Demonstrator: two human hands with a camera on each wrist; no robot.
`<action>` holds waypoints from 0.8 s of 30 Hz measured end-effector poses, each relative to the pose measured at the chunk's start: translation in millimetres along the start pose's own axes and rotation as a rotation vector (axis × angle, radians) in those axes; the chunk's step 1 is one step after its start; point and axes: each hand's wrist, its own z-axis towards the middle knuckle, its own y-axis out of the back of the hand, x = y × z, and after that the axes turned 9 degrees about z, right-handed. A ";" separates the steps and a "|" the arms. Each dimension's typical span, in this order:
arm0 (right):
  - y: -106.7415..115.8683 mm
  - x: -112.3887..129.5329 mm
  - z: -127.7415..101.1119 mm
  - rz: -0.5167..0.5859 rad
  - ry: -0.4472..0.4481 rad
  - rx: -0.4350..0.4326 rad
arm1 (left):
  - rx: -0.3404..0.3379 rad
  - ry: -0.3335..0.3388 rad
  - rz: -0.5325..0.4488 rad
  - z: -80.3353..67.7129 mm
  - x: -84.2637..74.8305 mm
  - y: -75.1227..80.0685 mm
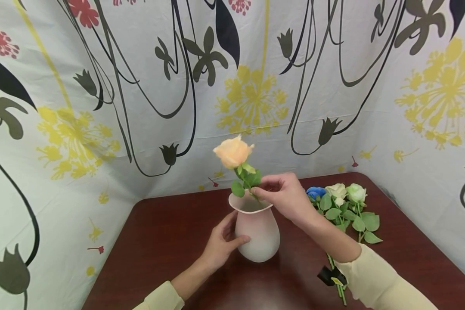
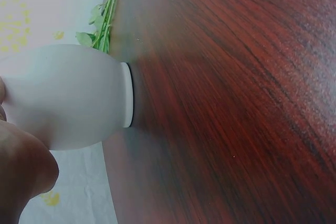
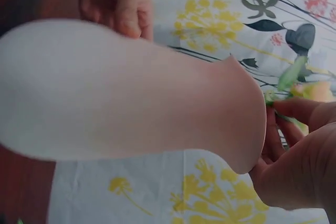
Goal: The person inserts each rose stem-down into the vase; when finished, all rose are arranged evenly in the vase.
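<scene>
A white vase [image 1: 258,234] with a flared, wavy rim stands upright on the table. My left hand [image 1: 221,243] grips its left side, thumb across the front and fingers behind. A peach rose [image 1: 234,151] rises above the vase mouth, its lower stem hidden inside. Between thumb and fingertips, my right hand [image 1: 288,196] pinches the rose's stem just above the rim. The right wrist view shows this hand [image 3: 299,156] close against the rim of the vase [image 3: 131,98]. In the left wrist view, the left thumb lies along the vase body [image 2: 68,98].
On the right of the dark red-brown table [image 1: 170,241] lie a blue rose [image 1: 315,192], a cream rose [image 1: 336,190] and a pale green rose [image 1: 356,193], partly behind the right forearm. A small black object [image 1: 331,275] is by their stems. Patterned cloth [image 1: 147,107] hangs behind the table.
</scene>
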 end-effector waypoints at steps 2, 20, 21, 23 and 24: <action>-2.5 -0.1 -1.4 -0.089 0.040 0.036 | -0.004 0.001 0.036 -0.2 0.6 0.3; 12.9 -2.2 -12.5 -0.190 0.125 -0.031 | -0.009 0.064 0.018 -1.0 -2.8 0.2; 15.0 -2.9 -13.1 -0.182 0.121 -0.035 | -0.008 0.069 0.016 -1.0 -2.7 0.3; 19.3 -3.3 -14.4 -0.177 0.116 -0.046 | -0.006 0.075 0.016 -1.1 -2.4 0.3; 21.8 -3.7 -14.8 -0.175 0.111 -0.051 | -0.005 0.078 0.015 -1.0 -2.5 0.4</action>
